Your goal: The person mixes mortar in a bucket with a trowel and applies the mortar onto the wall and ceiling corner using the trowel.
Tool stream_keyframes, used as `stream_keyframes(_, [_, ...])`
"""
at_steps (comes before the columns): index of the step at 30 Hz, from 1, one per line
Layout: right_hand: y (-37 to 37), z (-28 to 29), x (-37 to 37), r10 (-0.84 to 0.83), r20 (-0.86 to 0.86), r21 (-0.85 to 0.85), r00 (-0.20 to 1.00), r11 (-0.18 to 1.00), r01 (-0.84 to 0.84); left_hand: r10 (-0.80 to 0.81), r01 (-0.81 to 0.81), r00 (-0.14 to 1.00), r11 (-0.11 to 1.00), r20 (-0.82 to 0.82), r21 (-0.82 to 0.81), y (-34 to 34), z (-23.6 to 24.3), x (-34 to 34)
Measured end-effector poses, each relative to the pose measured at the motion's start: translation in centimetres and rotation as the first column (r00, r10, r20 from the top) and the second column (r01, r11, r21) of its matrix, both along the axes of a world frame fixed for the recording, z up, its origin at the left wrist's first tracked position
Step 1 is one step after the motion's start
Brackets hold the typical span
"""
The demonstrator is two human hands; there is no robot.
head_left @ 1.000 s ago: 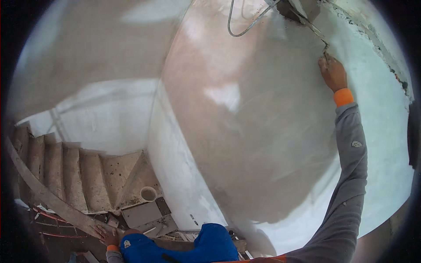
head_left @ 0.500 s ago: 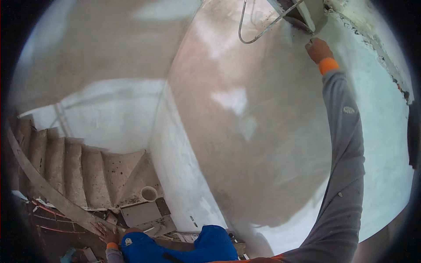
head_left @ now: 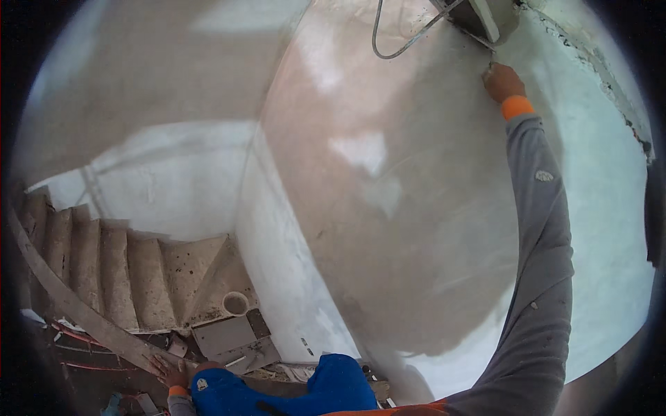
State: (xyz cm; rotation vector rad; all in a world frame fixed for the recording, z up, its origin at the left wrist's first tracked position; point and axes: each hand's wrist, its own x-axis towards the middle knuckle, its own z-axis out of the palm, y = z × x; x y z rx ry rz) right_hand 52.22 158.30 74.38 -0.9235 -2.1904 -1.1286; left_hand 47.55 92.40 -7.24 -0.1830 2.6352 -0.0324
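High on the right, my right hand (head_left: 504,83) is closed around something small and thin that I cannot make out. Its tip shows above the fingers, close to the lower corner of a recessed opening (head_left: 483,19) in the wall. My arm is stretched far out along the plastered wall (head_left: 430,208), which has damp grey-brown areas and whiter patches. At the lower left, my left hand (head_left: 170,374) rests with fingers spread on a long curved board or ledge (head_left: 87,315).
Worn stairs (head_left: 149,277) curve down on the left, with a round bucket (head_left: 235,304) and flat grey boards (head_left: 225,340) near their foot. A bent metal rod or hose (head_left: 390,55) hangs beside the opening. Broken plaster (head_left: 603,80) edges the upper right. Red bars (head_left: 87,335) lie below the ledge.
The view has shifted slightly. My right hand has moved a little down, away from the corner of the opening. My left hand stays on the curved ledge.
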Motion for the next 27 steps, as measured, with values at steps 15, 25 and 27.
stream_keyframes(15, [-3.4, -1.9, 1.8, 0.169, -0.092, 0.012, 0.981, 0.986, -0.168, 0.054, -0.053, 0.998, 0.998, -0.016, 0.044, 0.4, 1.5, 0.0])
stream_keyframes(25, [-1.9, -0.4, 2.6, -0.011, -0.010, 0.006, 1.000, 1.000, 0.011, 0.079, -0.080, 0.997, 0.996, 0.014, 0.049, 1.3, 3.1, 0.2])
stream_keyframes(27, [-2.6, -0.1, 2.4, 0.036, -0.032, 0.030, 0.999, 0.999, -0.035, 0.077, -0.077, 0.997, 0.997, -0.006, 0.031, 0.6, 2.0, 0.3])
